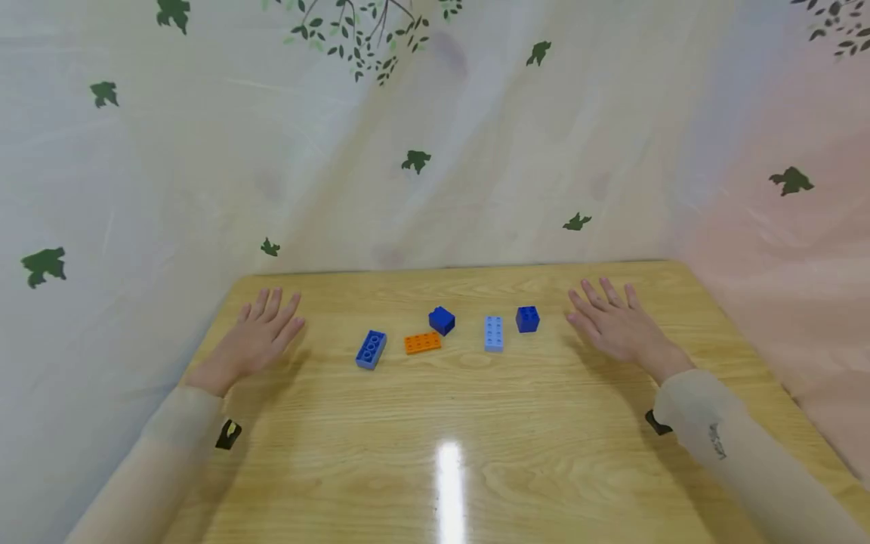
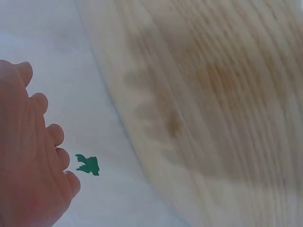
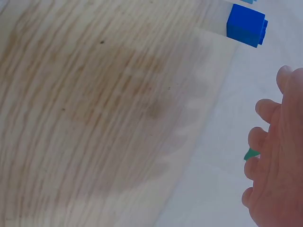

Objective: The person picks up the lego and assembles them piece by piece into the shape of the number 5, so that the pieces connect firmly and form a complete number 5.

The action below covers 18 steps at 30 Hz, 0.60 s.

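Observation:
Both hands hover over the table with fingers straight and spread, holding nothing. My left hand (image 1: 257, 340) is at the table's left side, nearest a medium-blue brick (image 1: 371, 350) lying tilted with its studs toward me. Over on the right, my right hand (image 1: 618, 329) is nearest a dark blue square brick (image 1: 527, 319), which also shows in the right wrist view (image 3: 246, 25). Between the hands lie an orange brick (image 1: 423, 343), another dark blue brick (image 1: 442, 320) turned on its side just behind it, and a light blue brick (image 1: 493, 334) with its studs up.
The wooden table (image 1: 381, 453) has rounded far corners. A pale curtain (image 1: 326, 189) with green leaf and bird prints hangs behind it and along both sides. A bright light reflection lies on the front of the tabletop.

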### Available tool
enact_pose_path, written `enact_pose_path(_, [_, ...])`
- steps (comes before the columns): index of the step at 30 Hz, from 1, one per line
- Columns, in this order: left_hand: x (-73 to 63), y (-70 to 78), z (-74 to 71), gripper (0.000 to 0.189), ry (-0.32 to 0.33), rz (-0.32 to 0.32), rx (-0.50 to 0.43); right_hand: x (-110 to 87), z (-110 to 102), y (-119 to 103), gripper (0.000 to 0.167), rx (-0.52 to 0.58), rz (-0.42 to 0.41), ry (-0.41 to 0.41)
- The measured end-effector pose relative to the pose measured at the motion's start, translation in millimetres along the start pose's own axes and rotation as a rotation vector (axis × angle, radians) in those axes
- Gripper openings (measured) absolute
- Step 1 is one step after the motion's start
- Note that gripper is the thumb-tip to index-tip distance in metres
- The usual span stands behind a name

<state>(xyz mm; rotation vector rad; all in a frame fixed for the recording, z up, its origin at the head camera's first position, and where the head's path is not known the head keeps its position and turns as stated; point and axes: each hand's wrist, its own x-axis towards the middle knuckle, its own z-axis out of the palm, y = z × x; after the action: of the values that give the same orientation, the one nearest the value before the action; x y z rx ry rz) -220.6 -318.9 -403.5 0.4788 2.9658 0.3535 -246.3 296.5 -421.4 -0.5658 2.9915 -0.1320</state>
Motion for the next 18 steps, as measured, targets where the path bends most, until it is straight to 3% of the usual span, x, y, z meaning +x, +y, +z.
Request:
enact_pose_path(7, [5.1,20.2,-5.9,0.073,0.015,0.018,-0.101,-2.8,-7.5,-7.9,0.071,0.071,-0.011,0.015])
enact_pose_path(14, [15.2,42.1,-0.7,0.078,0.009,0.050,-0.265,-1.7,-17.3,-23.5,0.070,0.332,-0.068,0.077])
enact_pose_path(18, [19.0,62.4,-1.8,0.076,0.023,0.115,-0.329,0.8,-18.2,-32.1,0.072,0.418,-0.092,0.112])
